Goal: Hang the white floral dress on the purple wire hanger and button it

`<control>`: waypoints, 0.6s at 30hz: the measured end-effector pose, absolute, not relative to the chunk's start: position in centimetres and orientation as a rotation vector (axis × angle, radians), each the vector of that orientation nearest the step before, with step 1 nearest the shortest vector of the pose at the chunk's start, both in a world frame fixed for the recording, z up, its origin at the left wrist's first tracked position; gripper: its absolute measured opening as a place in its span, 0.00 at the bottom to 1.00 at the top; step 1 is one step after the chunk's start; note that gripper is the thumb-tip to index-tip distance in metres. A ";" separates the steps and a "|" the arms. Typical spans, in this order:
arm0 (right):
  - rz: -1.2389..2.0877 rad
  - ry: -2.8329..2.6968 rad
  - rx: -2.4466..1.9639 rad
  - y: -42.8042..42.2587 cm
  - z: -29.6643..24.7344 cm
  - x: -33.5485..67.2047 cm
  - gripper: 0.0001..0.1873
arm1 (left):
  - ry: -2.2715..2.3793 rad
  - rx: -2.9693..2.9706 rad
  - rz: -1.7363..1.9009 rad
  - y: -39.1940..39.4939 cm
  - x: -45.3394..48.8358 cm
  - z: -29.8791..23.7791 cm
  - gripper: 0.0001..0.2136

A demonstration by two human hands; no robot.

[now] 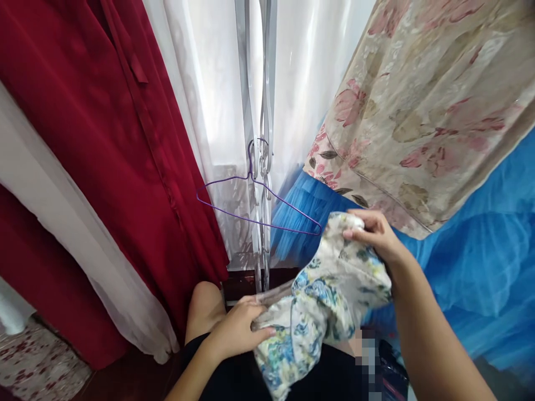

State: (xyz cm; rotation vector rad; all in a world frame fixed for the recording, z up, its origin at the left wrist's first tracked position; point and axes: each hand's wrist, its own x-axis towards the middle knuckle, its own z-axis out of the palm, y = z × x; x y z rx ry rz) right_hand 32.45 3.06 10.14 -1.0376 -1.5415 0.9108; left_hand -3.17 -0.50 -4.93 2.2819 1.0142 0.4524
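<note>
At centre frame, you have pale hanging strips [270,83] carrying a purple hanger [250,174]; dark floor [125,370] shows lower left.

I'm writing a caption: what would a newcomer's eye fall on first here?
Probably the deep red curtain, filling much of the left side. Next, the blue-flowered white cloth held between the left hand and the right hand, below centre. A purple hanger hangs mid-picture, before white fabric.

Bright white curtains [204,83] hang beside long red drapes [83,111].
</note>
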 end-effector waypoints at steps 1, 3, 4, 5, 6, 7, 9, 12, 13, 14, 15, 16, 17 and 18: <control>0.916 -1.566 -1.037 4.6 11.2 32.7 0.20 | 1.002 2.332 0.586 -0.1 -3.5 -3.9 0.12; 0.946 -1.623 -1.027 7.7 12.7 32.1 0.21 | 0.947 2.459 0.883 0.7 -4.3 -1.4 0.14; 0.947 -1.642 -1.022 9.2 13.1 31.5 0.22 | 0.912 2.522 1.020 1.1 -4.8 -0.1 0.15; 0.932 -1.651 -1.019 10.6 13.4 30.6 0.22 | 0.889 2.577 1.151 1.4 -5.4 1.1 0.15; 0.901 -1.650 -1.012 11.9 13.5 29.6 0.22 | 0.878 2.627 1.260 1.7 -6.1 2.3 0.13; 0.861 -1.642 -0.993 13.1 13.4 28.6 0.22 | 0.875 2.674 1.347 2.0 -6.8 3.3 0.11; 0.782 -1.619 -0.927 14.9 13.2 26.5 0.22 | 0.898 2.752 1.455 2.6 -8.5 5.0 0.05; 0.759 -1.602 -0.816 16.4 12.6 24.0 0.23 | 0.967 2.827 1.468 3.3 -11.2 6.5 0.03; 0.791 -1.605 -0.805 16.6 12.4 23.3 0.23 | 1.005 2.837 1.449 3.5 -12.0 6.8 0.03; 0.848 -1.612 -0.805 16.7 12.1 22.8 0.24 | 1.045 2.840 1.429 3.8 -12.8 7.0 0.02; 0.930 -1.614 -0.812 16.8 11.8 22.4 0.25 | 1.088 2.834 1.409 4.1 -13.5 7.1 0.02; 1.030 -1.604 -0.826 16.7 11.5 22.1 0.26 | 1.135 2.819 1.387 4.4 -14.2 7.1 0.03; 1.137 -1.576 -0.841 16.6 11.2 21.9 0.26 | 1.180 2.799 1.366 4.8 -14.7 7.1 0.05; 1.234 -1.530 -0.853 16.5 10.9 21.9 0.26 | 1.222 2.778 1.343 5.2 -15.2 7.0 0.06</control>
